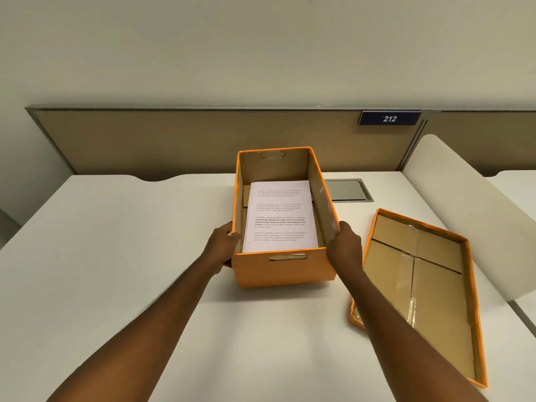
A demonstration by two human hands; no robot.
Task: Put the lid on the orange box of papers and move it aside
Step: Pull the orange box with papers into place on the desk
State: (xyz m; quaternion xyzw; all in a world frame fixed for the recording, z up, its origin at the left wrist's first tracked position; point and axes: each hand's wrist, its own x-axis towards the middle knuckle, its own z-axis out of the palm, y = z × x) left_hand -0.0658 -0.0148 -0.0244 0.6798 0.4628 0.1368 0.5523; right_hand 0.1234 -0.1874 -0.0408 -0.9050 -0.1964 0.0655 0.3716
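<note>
An open orange box (282, 269) stands on the white desk (116, 256), with a stack of printed papers (280, 217) lying inside it. My left hand (224, 245) grips the box's left wall near the front corner. My right hand (345, 249) grips the right wall opposite it. The orange lid (420, 291) lies upside down on the desk to the right of the box, its brown cardboard inside facing up, close to my right forearm.
A tan partition (203, 137) with a blue "212" sign (389, 118) runs along the desk's back edge. A grey cable hatch (348, 190) sits behind the box. A white curved divider (470, 210) rises at the right, beyond the lid.
</note>
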